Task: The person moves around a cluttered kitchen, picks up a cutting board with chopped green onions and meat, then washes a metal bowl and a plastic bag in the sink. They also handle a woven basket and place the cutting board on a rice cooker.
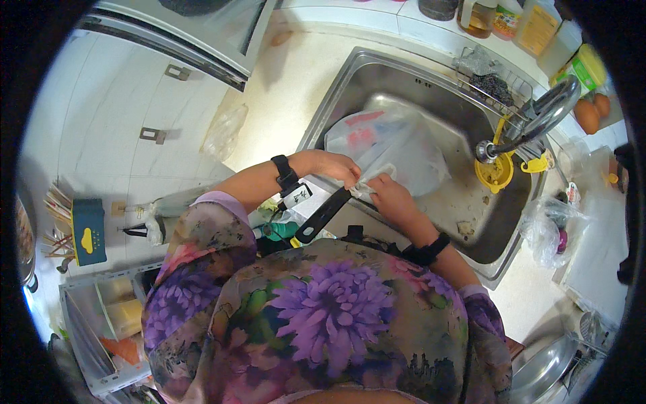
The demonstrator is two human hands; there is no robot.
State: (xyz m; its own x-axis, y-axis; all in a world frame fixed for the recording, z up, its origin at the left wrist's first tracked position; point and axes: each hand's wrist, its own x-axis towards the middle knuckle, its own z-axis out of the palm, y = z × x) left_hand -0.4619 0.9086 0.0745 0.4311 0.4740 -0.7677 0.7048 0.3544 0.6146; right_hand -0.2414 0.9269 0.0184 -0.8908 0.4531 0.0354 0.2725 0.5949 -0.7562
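Note:
A translucent white plastic bag with red print (388, 141) lies in the stainless-steel sink (444, 222), near its left front corner. Its gathered neck is pinched between the fingers of my left hand (335, 166) and my right hand (391, 197), which nearly meet at the sink's front rim. From under the fingers a long black handle (323, 217) with a hanging hole slants back towards my body. What it joins is hidden at the bag, where a rounded outline shows through the plastic.
A chrome faucet (535, 126) arches over the sink's right side, above a yellow strainer (494, 171). Behind stand a wire rack with scouring pads (489, 86) and several bottles (537, 25). Clear plastic bags (550, 232) lie right of the sink; a metal pan (545, 368) is lower right.

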